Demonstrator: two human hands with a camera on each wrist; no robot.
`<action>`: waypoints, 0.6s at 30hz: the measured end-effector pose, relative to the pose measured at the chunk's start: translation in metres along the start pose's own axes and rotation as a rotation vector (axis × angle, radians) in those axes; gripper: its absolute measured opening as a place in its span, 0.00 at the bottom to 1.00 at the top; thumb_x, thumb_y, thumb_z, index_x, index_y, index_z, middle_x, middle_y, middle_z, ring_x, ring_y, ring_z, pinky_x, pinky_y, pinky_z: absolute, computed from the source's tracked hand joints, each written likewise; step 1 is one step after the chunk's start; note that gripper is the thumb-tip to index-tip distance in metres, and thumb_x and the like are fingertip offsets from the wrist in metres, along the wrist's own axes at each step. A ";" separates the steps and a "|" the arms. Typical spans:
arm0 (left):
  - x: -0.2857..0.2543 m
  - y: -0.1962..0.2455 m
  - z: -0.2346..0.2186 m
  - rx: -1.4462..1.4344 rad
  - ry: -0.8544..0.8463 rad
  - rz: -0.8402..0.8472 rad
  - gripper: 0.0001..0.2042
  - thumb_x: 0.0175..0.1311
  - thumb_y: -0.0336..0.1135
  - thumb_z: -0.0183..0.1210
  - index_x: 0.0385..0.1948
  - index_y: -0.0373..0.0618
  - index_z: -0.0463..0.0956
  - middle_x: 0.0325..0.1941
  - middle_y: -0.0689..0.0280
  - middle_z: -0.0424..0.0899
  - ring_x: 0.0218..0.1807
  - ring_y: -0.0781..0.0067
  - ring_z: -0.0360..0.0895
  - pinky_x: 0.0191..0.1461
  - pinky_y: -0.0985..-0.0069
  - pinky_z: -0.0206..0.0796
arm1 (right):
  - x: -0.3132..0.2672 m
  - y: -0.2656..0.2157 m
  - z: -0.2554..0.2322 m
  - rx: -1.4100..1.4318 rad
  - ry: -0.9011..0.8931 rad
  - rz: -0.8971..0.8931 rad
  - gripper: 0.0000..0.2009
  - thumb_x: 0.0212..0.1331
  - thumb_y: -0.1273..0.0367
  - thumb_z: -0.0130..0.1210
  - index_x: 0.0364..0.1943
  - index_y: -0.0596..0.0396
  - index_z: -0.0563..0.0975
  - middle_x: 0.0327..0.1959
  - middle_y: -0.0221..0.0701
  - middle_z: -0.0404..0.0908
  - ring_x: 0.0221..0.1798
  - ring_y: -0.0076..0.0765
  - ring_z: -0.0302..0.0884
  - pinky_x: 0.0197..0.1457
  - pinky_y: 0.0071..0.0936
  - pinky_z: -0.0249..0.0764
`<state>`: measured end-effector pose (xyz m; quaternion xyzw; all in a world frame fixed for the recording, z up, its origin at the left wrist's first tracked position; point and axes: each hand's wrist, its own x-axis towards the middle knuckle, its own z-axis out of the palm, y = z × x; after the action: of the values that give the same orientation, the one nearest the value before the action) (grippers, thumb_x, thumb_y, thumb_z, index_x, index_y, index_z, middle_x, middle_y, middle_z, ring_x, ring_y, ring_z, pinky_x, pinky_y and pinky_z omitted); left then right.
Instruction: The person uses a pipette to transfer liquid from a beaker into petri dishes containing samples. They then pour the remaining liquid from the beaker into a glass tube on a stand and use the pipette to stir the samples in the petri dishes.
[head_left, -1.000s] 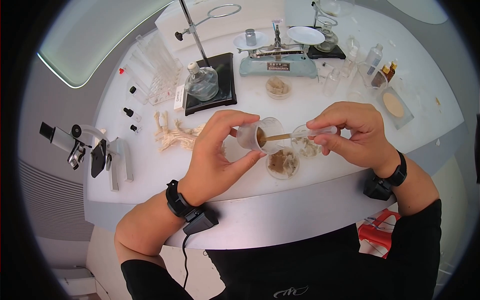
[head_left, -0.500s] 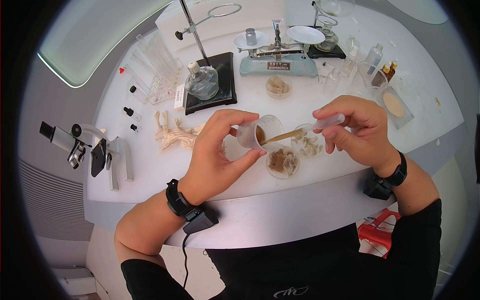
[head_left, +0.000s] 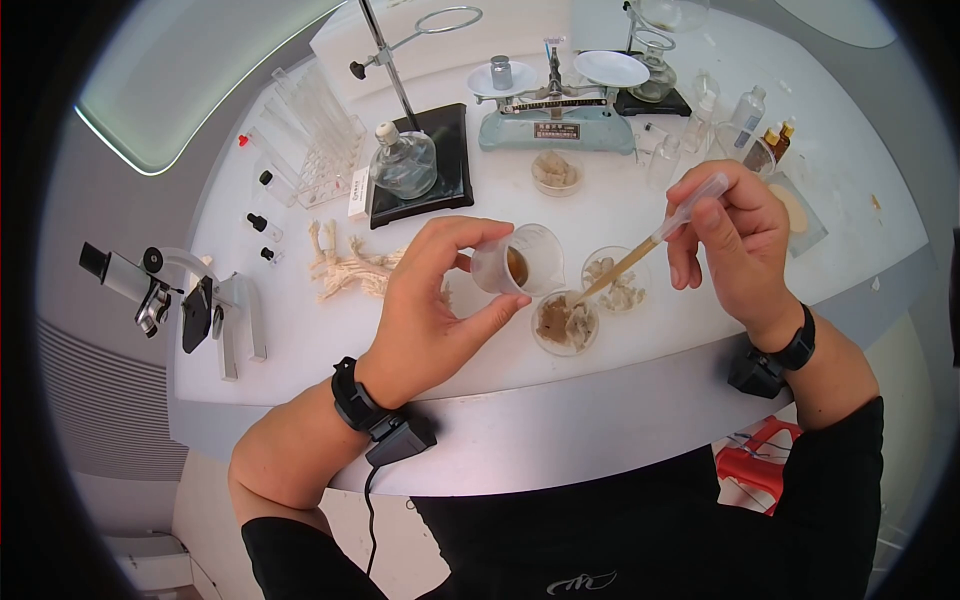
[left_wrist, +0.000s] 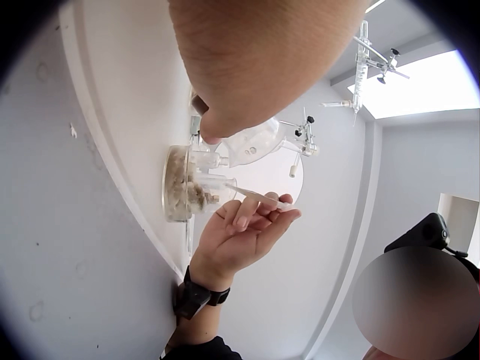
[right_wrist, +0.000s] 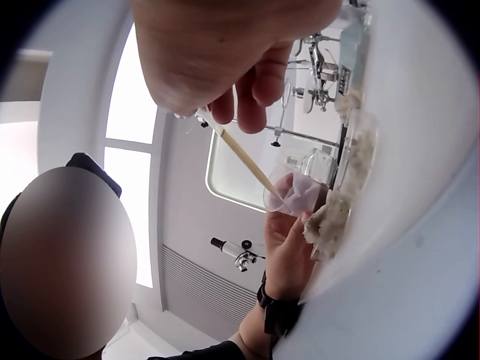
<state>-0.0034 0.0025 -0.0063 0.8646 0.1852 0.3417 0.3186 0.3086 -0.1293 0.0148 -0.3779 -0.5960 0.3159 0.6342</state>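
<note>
1. Pipette (head_left: 640, 252), a clear plastic one with brownish liquid in its stem, slants down with its tip over the upper edge of the near petri dish (head_left: 568, 355); whether it touches the contents I cannot tell
2. Right grip (head_left: 745, 235) is closed round the pipette near its bulb, thumb against fingers
3. Left grip (head_left: 430, 315) holds a small clear beaker (head_left: 540, 262) between thumb and fingers, tilted with its mouth towards the pipette, brown liquid inside
4. On the counter (head_left: 480, 370), the near petri dish carries pale, fluffy clumps and a brown patch; just beside it, another petri dish (head_left: 612, 249) holds pale clumps
5. Balance scale (head_left: 557, 132) stands well beyond both hands
</note>
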 end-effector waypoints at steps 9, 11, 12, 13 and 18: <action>0.000 -0.002 0.001 0.000 0.002 -0.004 0.31 0.63 0.27 0.81 0.69 0.46 0.80 0.69 0.62 0.83 0.69 0.67 0.82 0.68 0.67 0.75 | -0.002 0.000 0.001 -0.025 -0.040 0.034 0.09 0.85 0.68 0.63 0.53 0.60 0.83 0.39 0.32 0.90 0.27 0.17 0.84 0.26 0.14 0.71; 0.000 0.000 0.000 0.003 0.003 -0.003 0.31 0.63 0.27 0.82 0.69 0.46 0.80 0.69 0.62 0.83 0.68 0.68 0.82 0.68 0.67 0.75 | -0.002 0.000 0.001 -0.029 -0.042 0.034 0.08 0.85 0.68 0.63 0.53 0.60 0.83 0.39 0.32 0.90 0.27 0.17 0.84 0.26 0.14 0.71; 0.000 0.000 0.000 0.007 0.003 -0.002 0.31 0.63 0.27 0.82 0.69 0.46 0.80 0.69 0.62 0.83 0.68 0.68 0.82 0.68 0.67 0.75 | -0.002 0.000 0.001 -0.034 -0.044 0.035 0.08 0.85 0.68 0.62 0.53 0.60 0.83 0.38 0.32 0.90 0.27 0.16 0.84 0.26 0.14 0.71; 0.000 0.000 0.000 0.006 0.003 -0.002 0.31 0.63 0.27 0.82 0.69 0.46 0.80 0.69 0.62 0.83 0.68 0.68 0.82 0.68 0.67 0.75 | -0.002 0.000 0.001 -0.034 -0.044 0.035 0.08 0.85 0.68 0.62 0.53 0.60 0.83 0.38 0.32 0.90 0.27 0.16 0.84 0.26 0.14 0.71; 0.000 0.000 0.000 0.013 0.003 0.013 0.31 0.63 0.27 0.82 0.69 0.45 0.80 0.69 0.61 0.83 0.68 0.67 0.82 0.68 0.67 0.75 | -0.002 0.000 0.000 -0.086 -0.045 0.023 0.08 0.85 0.68 0.62 0.52 0.60 0.83 0.38 0.31 0.89 0.27 0.16 0.84 0.26 0.14 0.70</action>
<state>-0.0035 0.0030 -0.0065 0.8673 0.1822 0.3438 0.3105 0.3080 -0.1315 0.0137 -0.4044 -0.6187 0.3058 0.6001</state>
